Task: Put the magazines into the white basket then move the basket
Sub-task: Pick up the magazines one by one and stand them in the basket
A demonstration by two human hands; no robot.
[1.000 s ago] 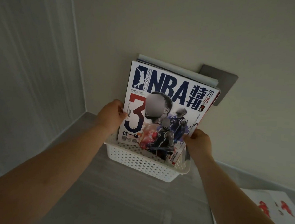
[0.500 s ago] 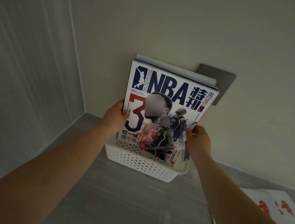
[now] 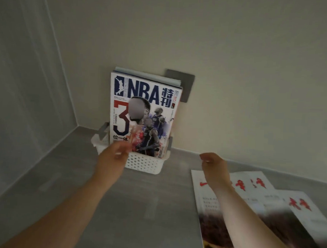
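An NBA magazine (image 3: 143,111) stands upright in the white perforated basket (image 3: 146,163), which sits in the corner against the back wall. More magazines (image 3: 153,77) stand behind it, with only their top edges showing. My left hand (image 3: 115,153) is in front of the basket's left end, blurred, fingers loose and holding nothing. My right hand (image 3: 212,161) hovers to the right of the basket, empty with curled fingers. Two more magazines (image 3: 249,193) with red lettering lie flat on the grey surface at the right, partly under my right forearm.
A dark grey wall plate (image 3: 186,83) is on the back wall behind the magazines. A side wall (image 3: 29,99) closes the left. The grey counter (image 3: 146,207) spreads out in front of the basket.
Both hands have let go of the NBA magazine, which now stands upright in the basket. The hands have pulled back and apart, and the view has shifted so the flat magazines show more.
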